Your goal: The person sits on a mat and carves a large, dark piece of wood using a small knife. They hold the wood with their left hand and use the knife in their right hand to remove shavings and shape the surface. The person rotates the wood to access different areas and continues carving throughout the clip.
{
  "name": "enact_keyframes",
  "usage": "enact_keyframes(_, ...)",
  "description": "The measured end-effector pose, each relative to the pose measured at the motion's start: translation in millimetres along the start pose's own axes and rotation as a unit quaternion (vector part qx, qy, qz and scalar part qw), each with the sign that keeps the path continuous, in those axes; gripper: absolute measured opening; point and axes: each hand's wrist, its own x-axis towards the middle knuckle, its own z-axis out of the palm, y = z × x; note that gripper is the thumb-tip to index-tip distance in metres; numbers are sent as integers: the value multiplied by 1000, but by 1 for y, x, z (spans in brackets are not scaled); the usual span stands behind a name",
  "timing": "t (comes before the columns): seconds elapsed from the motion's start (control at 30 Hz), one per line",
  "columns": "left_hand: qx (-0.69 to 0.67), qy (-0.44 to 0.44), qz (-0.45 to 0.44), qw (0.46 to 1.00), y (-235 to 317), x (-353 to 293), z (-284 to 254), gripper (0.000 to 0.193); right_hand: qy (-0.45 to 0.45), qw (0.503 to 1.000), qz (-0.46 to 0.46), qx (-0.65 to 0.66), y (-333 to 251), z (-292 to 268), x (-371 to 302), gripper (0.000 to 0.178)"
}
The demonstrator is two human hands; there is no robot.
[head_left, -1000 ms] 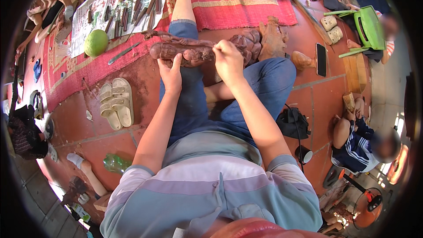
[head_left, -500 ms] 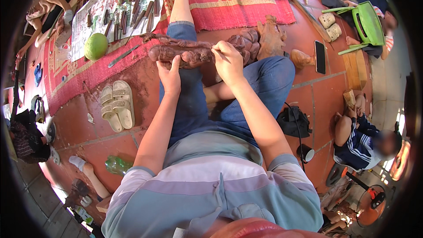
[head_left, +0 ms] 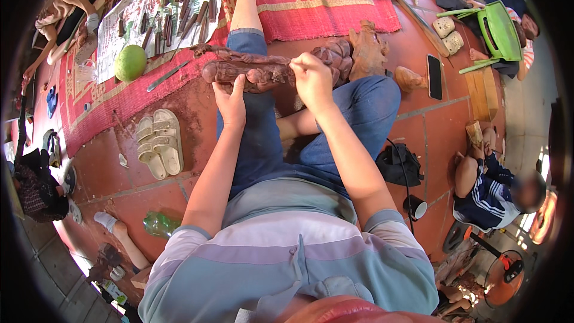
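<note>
A long reddish-brown wood carving (head_left: 260, 78) with rounded figures lies across my legs. My left hand (head_left: 231, 100) grips it near its left end, thumb up along the near side and fingers partly hidden beneath. At the carving's right part, my right hand (head_left: 312, 81) is closed in a pinch, fingertips against the wood. Whatever the pinch holds is hidden by the fingers. Just beyond my right hand sit a dark lumpy wood piece (head_left: 335, 60) and a paler, rough carved one (head_left: 369, 51).
Carving tools (head_left: 185, 15) with dark handles lie on a printed sheet, beside a green round fruit (head_left: 130, 63) and a flat metal blade (head_left: 168, 76). Beige sandals (head_left: 160, 143) rest at left. A phone (head_left: 434, 78) and a green chair (head_left: 502, 31) are right. Other people sit around.
My right hand has shifted slightly to the right along the carving, still pinched. My left hand and the carving stay in place.
</note>
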Motion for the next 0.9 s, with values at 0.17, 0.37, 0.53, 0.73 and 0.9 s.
enact_keyframes(0.17, -12, 9, 7, 1000, 2, 0, 4, 43, 47, 998, -41, 32, 2, 6, -1, 9)
enact_keyframes(0.37, -7, 15, 9, 1000, 3, -1, 4, 43, 25, 1000, -7, 16, 7, -3, 8, 6)
enact_keyframes(0.53, -12, 4, 17, 1000, -6, 2, -3, 45, 7, 999, 28, 17, 2, -9, 12, 6)
enact_keyframes(0.73, -5, 12, 1, 1000, -6, 2, -2, 46, -5, 998, 59, 36, 12, -12, 12, 7)
enact_keyframes(0.9, -7, 2, 1, 1000, -4, 2, -1, 47, 32, 981, 135, 133, 36, -22, 20, 7)
